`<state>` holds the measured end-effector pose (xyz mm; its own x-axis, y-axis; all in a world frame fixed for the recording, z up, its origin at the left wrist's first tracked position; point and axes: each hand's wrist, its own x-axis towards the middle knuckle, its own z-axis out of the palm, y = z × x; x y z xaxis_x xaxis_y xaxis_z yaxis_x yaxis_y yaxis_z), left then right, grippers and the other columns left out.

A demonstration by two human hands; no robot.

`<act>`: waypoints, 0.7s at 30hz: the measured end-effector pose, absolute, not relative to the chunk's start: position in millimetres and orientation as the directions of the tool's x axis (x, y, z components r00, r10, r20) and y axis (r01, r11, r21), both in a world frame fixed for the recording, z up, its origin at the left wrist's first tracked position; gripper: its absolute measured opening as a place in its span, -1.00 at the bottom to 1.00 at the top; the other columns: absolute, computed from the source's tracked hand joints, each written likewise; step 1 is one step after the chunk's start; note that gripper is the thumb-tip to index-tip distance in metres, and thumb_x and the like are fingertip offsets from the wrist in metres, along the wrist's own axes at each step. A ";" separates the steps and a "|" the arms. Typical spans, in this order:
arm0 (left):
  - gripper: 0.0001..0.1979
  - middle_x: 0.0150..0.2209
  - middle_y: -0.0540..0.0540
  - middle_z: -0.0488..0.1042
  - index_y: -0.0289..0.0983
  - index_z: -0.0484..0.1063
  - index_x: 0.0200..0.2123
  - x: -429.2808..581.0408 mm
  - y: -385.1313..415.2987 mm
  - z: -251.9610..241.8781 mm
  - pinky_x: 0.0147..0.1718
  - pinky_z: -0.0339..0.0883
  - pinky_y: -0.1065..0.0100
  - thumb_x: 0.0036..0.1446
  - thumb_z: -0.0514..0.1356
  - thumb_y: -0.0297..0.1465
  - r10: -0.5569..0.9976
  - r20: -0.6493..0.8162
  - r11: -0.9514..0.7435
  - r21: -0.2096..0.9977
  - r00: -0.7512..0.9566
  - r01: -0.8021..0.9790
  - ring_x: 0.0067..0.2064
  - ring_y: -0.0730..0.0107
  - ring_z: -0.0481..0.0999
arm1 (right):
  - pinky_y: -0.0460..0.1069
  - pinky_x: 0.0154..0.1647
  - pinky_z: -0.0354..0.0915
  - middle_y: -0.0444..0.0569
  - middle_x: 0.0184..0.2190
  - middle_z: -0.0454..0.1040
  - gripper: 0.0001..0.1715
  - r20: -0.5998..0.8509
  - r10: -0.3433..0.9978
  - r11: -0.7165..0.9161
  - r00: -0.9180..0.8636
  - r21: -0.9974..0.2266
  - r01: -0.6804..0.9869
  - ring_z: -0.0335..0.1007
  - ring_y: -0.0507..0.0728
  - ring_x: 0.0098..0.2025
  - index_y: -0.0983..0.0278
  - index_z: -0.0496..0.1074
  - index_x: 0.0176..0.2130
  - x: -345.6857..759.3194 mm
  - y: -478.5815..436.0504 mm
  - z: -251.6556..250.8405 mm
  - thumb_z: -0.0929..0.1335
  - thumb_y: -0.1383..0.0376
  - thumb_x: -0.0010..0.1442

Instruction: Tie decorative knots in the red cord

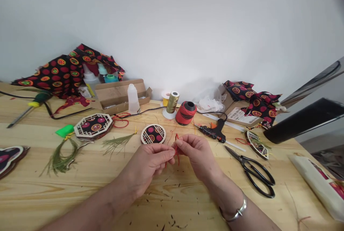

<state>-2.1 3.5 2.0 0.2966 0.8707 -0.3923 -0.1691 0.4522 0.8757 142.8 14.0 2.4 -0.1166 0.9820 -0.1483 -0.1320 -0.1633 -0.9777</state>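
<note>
A thin red cord point(176, 149) runs between my two hands, held above the wooden table. My left hand point(153, 159) pinches it between thumb and forefinger. Close beside it, my right hand point(195, 154) is also closed on the cord, a small loop standing up at its fingertips. How the strands cross between the fingers is partly hidden. Just behind my left hand lies a round ornament point(153, 134) with a pale lattice rim over dark patterned fabric. A spool of red thread point(186, 112) stands beyond my hands.
Black-handled scissors point(254, 170) and a glue gun point(213, 130) lie to the right. On the left are an octagonal ornament point(94, 126), green tassels point(120, 141) and a screwdriver point(29, 105). A white bottle point(133, 99) stands before an open cardboard box point(115, 94). Dark scraps litter the front.
</note>
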 end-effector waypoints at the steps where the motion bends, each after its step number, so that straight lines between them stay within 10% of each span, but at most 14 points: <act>1: -0.83 -0.61 0.01 0.35 -0.33 0.51 -0.52 -1.8 3.5 2.3 -0.66 -0.21 0.48 -0.10 0.27 -0.32 0.874 -0.392 0.449 0.877 0.289 -0.170 -0.64 0.66 0.00 | -0.04 -0.42 0.26 -0.10 -0.58 0.42 -0.72 -0.162 0.976 -0.184 -0.146 -0.971 -0.153 0.30 0.00 -0.55 0.34 0.37 -0.56 142.6 13.9 3.0 0.41 0.17 -0.05; 21: -0.82 -0.66 0.08 0.27 -0.33 0.50 -0.51 -3.0 5.5 2.1 -0.67 -0.15 0.55 -0.21 0.33 -0.34 0.860 -0.469 0.509 0.814 0.200 -0.281 -0.64 0.69 0.05 | -0.12 -0.51 0.10 -0.13 -0.51 0.47 -0.76 -0.220 0.934 -0.267 -0.282 -0.953 -0.141 0.23 -0.05 -0.52 0.31 0.53 -0.38 142.4 10.7 6.9 0.47 0.32 -0.17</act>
